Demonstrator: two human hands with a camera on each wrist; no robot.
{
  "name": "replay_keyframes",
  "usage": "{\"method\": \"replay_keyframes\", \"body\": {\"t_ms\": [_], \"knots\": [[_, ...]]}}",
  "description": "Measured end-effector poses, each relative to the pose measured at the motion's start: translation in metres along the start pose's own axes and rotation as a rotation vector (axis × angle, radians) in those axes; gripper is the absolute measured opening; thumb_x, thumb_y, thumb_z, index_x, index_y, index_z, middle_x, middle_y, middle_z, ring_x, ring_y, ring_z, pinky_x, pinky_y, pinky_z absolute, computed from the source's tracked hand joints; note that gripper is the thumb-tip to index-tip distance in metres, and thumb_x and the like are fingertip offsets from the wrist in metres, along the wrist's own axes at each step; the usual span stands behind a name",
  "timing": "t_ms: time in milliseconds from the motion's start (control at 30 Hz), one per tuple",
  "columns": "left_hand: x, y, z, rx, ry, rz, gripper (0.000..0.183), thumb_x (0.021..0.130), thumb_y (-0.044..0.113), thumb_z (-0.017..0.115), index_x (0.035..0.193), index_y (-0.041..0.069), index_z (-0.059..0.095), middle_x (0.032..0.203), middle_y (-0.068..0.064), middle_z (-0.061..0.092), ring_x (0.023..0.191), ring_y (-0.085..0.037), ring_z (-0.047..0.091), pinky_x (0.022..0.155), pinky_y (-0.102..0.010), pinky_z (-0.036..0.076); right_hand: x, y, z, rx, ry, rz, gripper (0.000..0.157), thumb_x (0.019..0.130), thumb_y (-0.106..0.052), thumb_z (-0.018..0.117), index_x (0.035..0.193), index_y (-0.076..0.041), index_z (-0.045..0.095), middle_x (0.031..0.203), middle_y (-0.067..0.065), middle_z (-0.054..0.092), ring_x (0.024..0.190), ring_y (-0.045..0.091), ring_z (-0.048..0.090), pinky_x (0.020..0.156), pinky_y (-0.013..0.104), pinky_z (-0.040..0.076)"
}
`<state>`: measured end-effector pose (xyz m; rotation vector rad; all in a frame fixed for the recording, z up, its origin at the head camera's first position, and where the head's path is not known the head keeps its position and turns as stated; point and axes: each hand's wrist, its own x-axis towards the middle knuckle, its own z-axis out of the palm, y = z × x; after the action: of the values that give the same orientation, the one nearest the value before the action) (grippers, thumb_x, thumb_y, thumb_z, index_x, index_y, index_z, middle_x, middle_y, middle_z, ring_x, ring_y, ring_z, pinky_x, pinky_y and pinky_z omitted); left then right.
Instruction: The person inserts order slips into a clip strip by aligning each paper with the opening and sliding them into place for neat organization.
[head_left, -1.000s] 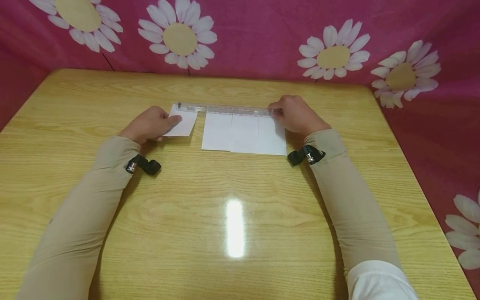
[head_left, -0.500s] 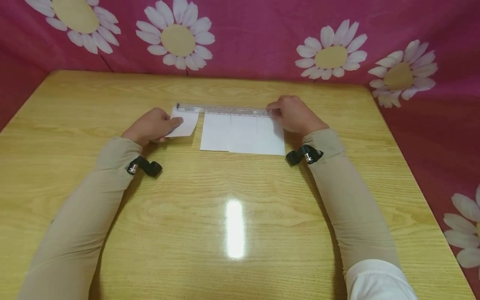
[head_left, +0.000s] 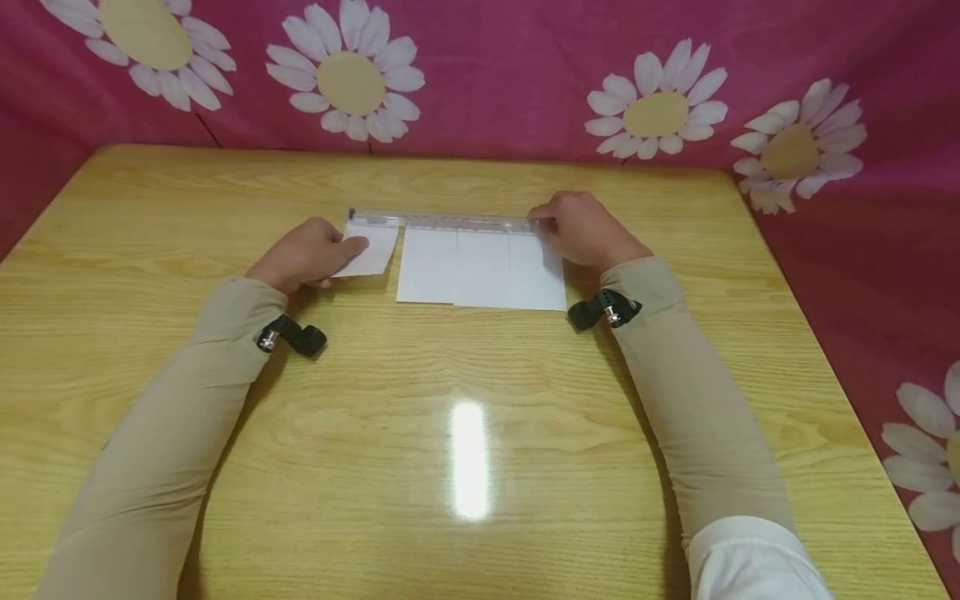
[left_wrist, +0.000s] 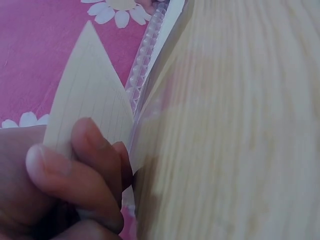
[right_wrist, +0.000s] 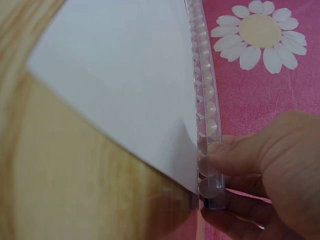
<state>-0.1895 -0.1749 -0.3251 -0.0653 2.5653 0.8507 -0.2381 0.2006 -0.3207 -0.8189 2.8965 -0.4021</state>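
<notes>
A clear plastic strip (head_left: 465, 221) with a row of round balls inside runs across the far part of the table. Three white paper sheets (head_left: 427, 267) sit side by side along its near edge. My left hand (head_left: 303, 252) pinches another white paper slip (head_left: 379, 250) between thumb and fingers, its top edge at the strip's left end, tilted up from the wood. In the left wrist view, faint lines mark that slip's face (left_wrist: 92, 85). My right hand (head_left: 588, 229) grips the strip's right end, with the thumb on it and fingers beneath in the right wrist view.
The wood-grain table (head_left: 360, 450) carries a bright light reflection (head_left: 470, 462). A magenta cloth (head_left: 495, 75) with white daisies hangs along its back and right side. Black wrist cameras (head_left: 300, 337) sit on both sleeved forearms.
The slip in my left hand has shifted slightly right along the strip, and its gap to the nearest sheet has narrowed. My right hand keeps its grip on the strip's end.
</notes>
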Motion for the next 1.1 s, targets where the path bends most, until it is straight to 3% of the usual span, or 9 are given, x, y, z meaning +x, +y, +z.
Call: {"method": "replay_keyframes", "body": {"t_ms": [633, 1100], "knots": [[0.001, 0.007, 0.004, 0.025, -0.004, 0.057, 0.048, 0.106, 0.046, 0.049, 0.073, 0.012, 0.05, 0.051, 0.004, 0.046, 0.052, -0.014, 0.046, 0.059, -0.032, 0.041, 0.0, 0.0, 0.0, 0.009, -0.001, 0.005, 0.032, 0.104, -0.007, 0.054, 0.131, -0.008, 0.071, 0.114, 0.019, 0.074, 0.094, 0.028, 0.058, 0.096, 0.045, 0.053], [-0.003, 0.011, 0.004, 0.054, 0.013, 0.014, 0.051, 0.104, 0.053, 0.05, 0.089, 0.005, 0.061, 0.057, 0.001, 0.05, 0.062, -0.019, 0.05, 0.063, -0.033, 0.041, 0.001, 0.001, 0.001, -0.003, 0.014, -0.009, 0.031, 0.104, -0.008, 0.055, 0.131, -0.007, 0.071, 0.114, 0.02, 0.074, 0.096, 0.03, 0.062, 0.096, 0.046, 0.054]]}}
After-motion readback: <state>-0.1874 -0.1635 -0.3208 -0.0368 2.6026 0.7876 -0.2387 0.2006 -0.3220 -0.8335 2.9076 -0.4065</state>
